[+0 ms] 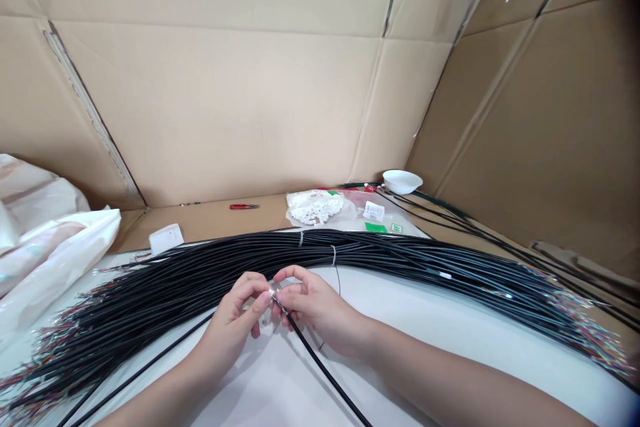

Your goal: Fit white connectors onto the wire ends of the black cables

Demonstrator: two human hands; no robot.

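- Pinch at centre: the left hand (pixel 231 320) and the right hand (pixel 315 307) meet, thumbs and fingers closed on the end of a single black cable (pixel 320 363), with a pale tip between the fingertips too small to make out.
- From that grip, the black cable drops toward the near right and runs out of view.
- Just left of it, a second loose cable (pixel 145 367) passes under the left wrist's side.
- Right behind the hands, a thick bundle of black cables (pixel 210 287) sweeps left to right across a white tabletop (pixel 395 353), bound by two pale ties (pixel 333 255).
- Out at both ends, the bundle frays into fine coloured wires (pixel 40 380).
- Further off, red-handled snips (pixel 245 206) lie on cardboard, beside a clear bag of small white parts (pixel 315 208).
- Far right, a white bowl (pixel 402 181) sits by thin black cables (pixel 450 227).
- Far left, a white plastic bag (pixel 55 260) bulges against the cardboard walls (pixel 210 100).
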